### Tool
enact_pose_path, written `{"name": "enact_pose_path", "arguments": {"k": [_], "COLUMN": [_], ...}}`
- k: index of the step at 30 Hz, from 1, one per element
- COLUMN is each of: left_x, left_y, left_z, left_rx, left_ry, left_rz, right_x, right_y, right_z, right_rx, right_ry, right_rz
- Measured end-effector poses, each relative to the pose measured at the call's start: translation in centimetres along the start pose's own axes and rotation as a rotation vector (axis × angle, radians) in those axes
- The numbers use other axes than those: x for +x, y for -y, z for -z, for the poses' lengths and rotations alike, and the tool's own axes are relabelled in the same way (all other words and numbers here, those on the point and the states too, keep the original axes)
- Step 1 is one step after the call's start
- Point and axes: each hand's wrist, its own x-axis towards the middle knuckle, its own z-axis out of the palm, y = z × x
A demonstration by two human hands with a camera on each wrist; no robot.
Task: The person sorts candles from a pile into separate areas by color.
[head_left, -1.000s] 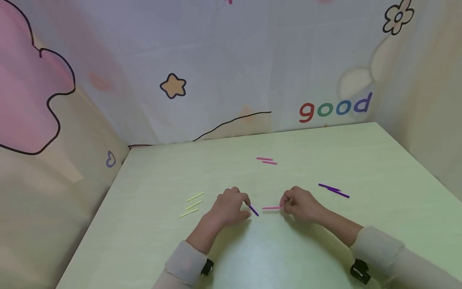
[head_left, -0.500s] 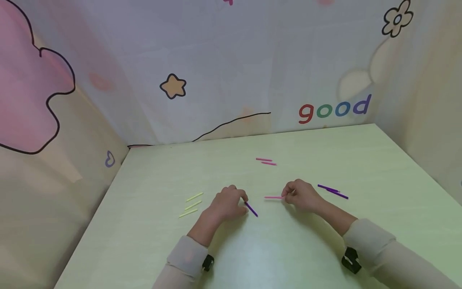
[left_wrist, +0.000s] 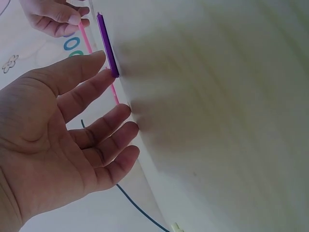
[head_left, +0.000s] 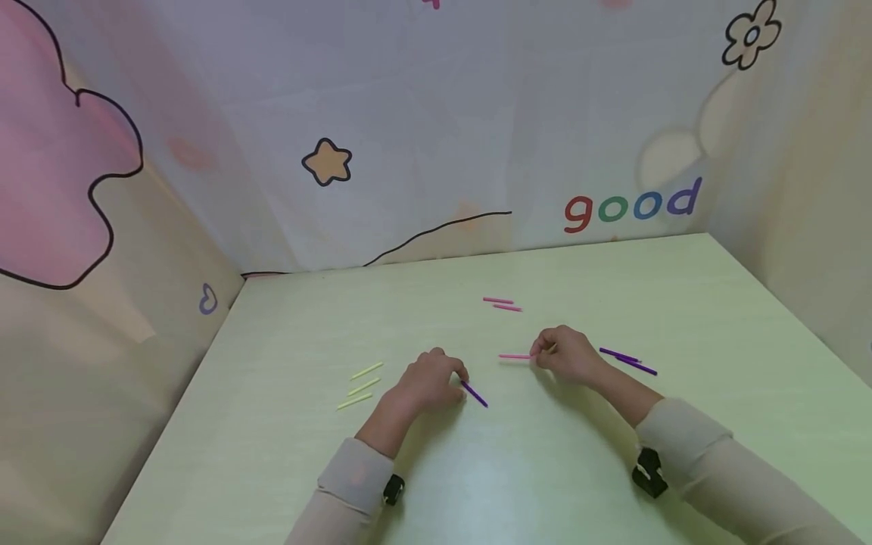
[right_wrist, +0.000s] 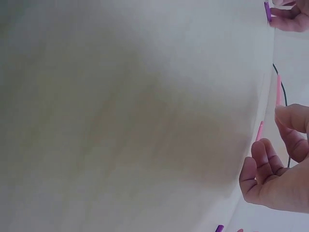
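Observation:
In the head view my left hand (head_left: 431, 381) rests at the middle of the table, its index fingertip at the upper end of a thin purple stick (head_left: 475, 394). The left wrist view has that purple stick (left_wrist: 108, 46) at the index fingertip, with the thumb tip beside it and the other fingers loosely bent. To the right, my right hand (head_left: 568, 354) pinches one end of a pink stick (head_left: 514, 356), which points left. In the right wrist view the held pink stick (right_wrist: 278, 89) sticks out past the thumb; its gripped end is hidden by the fingers.
Two pink sticks (head_left: 498, 300) lie farther back on the pale table (head_left: 272, 454). A pair of purple sticks (head_left: 636, 365) touch or overlap at the right. Several yellow sticks (head_left: 364, 387) lie left of the left hand. A printed curtain (head_left: 409, 151) hangs behind the table.
My right hand has moved away from me, toward the back of the table, carrying the pink stick. My left hand shifted slightly left; more of its purple stick shows now.

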Motion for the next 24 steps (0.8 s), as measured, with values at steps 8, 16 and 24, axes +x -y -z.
{"name": "enact_pose_path", "arguments": {"k": [8,16,24], "left_x": [-0.2,0.0,-0.1], "left_y": [-0.2,-0.4,-0.1], "left_z": [0.2,0.2,0.1], "left_rx": [-0.017,0.002,-0.019], "left_ry": [0.023,0.027,0.018], "left_rz": [0.030,0.016,0.032], "right_x": [0.7,1.2,2.2], "right_y": [0.0,-0.2,-0.3], "right_z": [0.2,0.5,0.9], "right_rx": [-0.009,-0.005,-0.013], "right_ry": [-0.013,-0.023,-0.081], "right_rz": [-0.003,-0.017,-0.012]}}
